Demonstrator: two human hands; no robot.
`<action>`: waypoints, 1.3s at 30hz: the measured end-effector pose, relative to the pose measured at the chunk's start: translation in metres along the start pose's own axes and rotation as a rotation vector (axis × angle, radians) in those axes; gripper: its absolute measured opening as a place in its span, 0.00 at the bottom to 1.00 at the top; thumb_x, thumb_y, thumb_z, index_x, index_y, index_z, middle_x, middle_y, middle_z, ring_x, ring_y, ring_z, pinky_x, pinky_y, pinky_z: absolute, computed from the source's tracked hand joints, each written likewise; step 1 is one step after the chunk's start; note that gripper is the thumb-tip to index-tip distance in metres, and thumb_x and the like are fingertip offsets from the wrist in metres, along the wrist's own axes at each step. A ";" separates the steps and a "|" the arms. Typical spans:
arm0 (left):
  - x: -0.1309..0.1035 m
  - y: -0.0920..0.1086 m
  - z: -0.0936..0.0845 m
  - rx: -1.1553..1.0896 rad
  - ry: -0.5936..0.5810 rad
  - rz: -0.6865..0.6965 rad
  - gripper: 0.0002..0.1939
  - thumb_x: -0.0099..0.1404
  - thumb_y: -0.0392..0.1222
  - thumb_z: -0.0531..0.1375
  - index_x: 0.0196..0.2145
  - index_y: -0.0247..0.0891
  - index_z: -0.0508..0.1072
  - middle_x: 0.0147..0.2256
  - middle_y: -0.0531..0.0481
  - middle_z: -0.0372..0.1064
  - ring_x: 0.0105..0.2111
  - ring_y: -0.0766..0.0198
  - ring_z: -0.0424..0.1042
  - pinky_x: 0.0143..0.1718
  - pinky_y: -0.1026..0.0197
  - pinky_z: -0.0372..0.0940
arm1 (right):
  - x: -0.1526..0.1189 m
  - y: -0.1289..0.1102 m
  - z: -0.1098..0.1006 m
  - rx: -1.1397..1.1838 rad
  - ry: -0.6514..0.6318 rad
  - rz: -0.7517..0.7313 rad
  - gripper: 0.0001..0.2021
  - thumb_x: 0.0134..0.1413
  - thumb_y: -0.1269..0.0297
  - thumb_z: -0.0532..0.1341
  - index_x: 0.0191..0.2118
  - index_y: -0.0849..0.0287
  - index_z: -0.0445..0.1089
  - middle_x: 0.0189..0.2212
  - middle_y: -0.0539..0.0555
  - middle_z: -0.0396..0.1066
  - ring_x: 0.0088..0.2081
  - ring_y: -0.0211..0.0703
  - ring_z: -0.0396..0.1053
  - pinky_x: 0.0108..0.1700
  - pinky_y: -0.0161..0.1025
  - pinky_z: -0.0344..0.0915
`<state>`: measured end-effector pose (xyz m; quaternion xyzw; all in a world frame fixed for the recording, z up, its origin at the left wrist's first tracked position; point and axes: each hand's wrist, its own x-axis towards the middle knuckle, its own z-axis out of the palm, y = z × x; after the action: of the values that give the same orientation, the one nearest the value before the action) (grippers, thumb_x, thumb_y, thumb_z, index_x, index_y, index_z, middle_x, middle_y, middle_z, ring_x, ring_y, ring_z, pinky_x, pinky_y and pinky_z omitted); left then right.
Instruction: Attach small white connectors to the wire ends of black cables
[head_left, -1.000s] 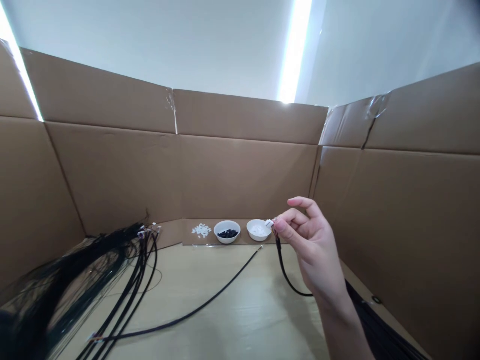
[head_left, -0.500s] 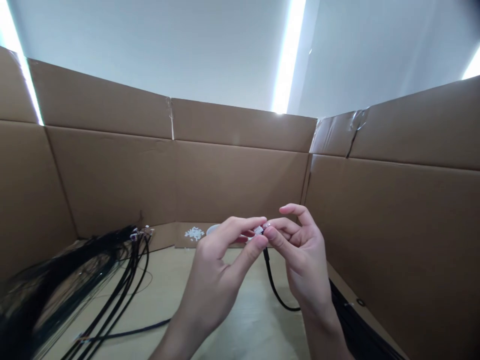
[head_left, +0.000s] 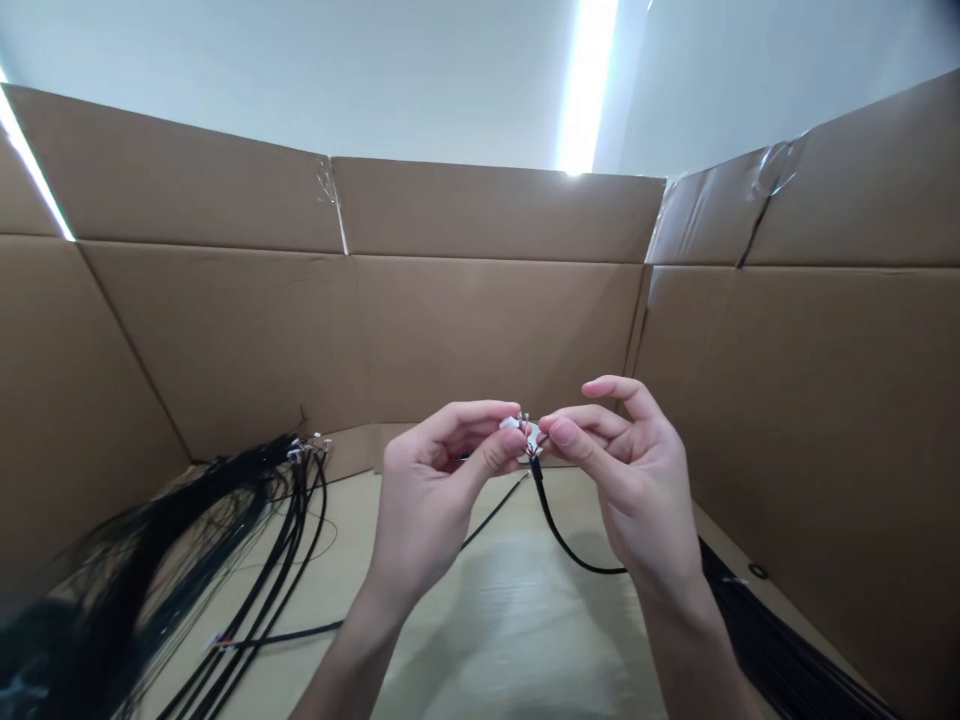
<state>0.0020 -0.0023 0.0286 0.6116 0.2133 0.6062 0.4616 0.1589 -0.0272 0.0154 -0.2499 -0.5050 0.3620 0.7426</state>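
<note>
pinching the black cable [head_left: 554,531] by its wires [head_left: 531,446], i hold left grip [head_left: 519,424] and right grip [head_left: 547,427] over the table [head_left: 517,640].

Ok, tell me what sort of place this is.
Probably a small cable workstation: cardboard walls around a table, black cables at both sides, and one held cable with exposed wires.

Recognisable as a workshop by upright brown cardboard partitions [head_left: 495,330], a smooth beige tabletop [head_left: 525,650] and bundled long black cables [head_left: 780,640].
</note>
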 end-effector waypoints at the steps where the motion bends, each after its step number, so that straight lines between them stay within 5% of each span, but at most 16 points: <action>1: 0.001 0.000 -0.001 -0.003 0.000 -0.001 0.04 0.64 0.38 0.74 0.38 0.45 0.86 0.31 0.56 0.84 0.32 0.69 0.83 0.36 0.75 0.78 | 0.000 0.000 -0.001 -0.009 0.002 -0.004 0.18 0.59 0.65 0.76 0.47 0.53 0.68 0.34 0.48 0.85 0.36 0.42 0.84 0.41 0.39 0.84; 13: -0.001 -0.002 0.004 -0.043 -0.059 -0.056 0.06 0.61 0.33 0.73 0.35 0.41 0.84 0.30 0.54 0.83 0.29 0.66 0.81 0.33 0.70 0.79 | -0.001 -0.002 -0.012 -0.449 -0.186 -0.242 0.06 0.69 0.65 0.68 0.43 0.46 0.83 0.40 0.48 0.81 0.41 0.41 0.78 0.42 0.38 0.75; 23: -0.001 0.000 -0.002 0.228 -0.016 0.119 0.05 0.64 0.36 0.74 0.35 0.45 0.85 0.33 0.58 0.83 0.34 0.68 0.83 0.37 0.74 0.76 | 0.004 -0.003 -0.022 -0.406 -0.199 -0.064 0.06 0.68 0.58 0.70 0.38 0.51 0.78 0.34 0.48 0.78 0.37 0.40 0.77 0.41 0.37 0.73; 39: 0.002 0.000 -0.003 -0.014 -0.076 -0.009 0.06 0.63 0.34 0.73 0.36 0.44 0.85 0.33 0.56 0.84 0.34 0.67 0.84 0.36 0.73 0.79 | 0.000 -0.004 -0.012 -0.392 -0.185 -0.080 0.05 0.70 0.59 0.67 0.40 0.50 0.78 0.35 0.48 0.79 0.36 0.39 0.76 0.39 0.37 0.73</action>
<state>0.0000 -0.0001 0.0289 0.6298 0.1941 0.5820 0.4764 0.1716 -0.0297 0.0135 -0.3349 -0.6414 0.2485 0.6439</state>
